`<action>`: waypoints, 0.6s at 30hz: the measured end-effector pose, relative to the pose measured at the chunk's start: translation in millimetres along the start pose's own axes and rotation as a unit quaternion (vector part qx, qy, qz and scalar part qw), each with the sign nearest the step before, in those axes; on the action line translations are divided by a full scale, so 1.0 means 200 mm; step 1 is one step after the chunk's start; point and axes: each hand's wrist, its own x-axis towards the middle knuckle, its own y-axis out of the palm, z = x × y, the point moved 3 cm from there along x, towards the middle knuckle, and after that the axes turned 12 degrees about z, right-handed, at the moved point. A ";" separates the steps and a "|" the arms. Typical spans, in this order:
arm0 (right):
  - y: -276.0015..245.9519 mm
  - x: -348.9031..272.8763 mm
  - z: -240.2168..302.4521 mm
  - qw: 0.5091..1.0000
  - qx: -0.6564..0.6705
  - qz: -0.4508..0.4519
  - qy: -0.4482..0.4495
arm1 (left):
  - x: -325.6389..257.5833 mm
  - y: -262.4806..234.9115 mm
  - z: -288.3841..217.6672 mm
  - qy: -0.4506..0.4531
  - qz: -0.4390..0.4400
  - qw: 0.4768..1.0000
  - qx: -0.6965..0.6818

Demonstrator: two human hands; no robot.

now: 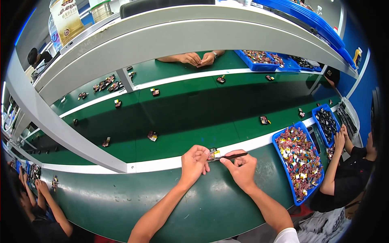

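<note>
My left hand (194,162) pinches a small dark component with a yellow patch (213,154) just above the white strip (154,165) at the edge of the green conveyor belt. My right hand (242,167) grips a thin dark tweezer-like tool (235,156) whose tip touches that component. Both forearms come up from the lower edge over the green worktop (121,202).
A blue tray (283,162) full of small colourful parts lies right of my right hand. Another blue tray (327,123) sits beyond it by a seated person's hand (339,139). Loose components (152,136) dot the belt. Other people's hands (199,59) work across; a grey shelf (182,36) arches overhead.
</note>
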 end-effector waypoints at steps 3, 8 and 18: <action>0.00 0.00 0.01 0.999 -0.043 0.000 -0.013 | 0.00 0.01 0.00 0.000 0.000 1.000 -0.003; -0.01 0.00 0.02 0.997 -0.069 0.007 -0.028 | 0.00 0.02 0.00 0.002 0.002 1.000 0.010; -0.05 0.03 -0.01 0.968 0.182 0.018 0.173 | -0.01 0.06 0.00 0.056 0.021 0.998 0.011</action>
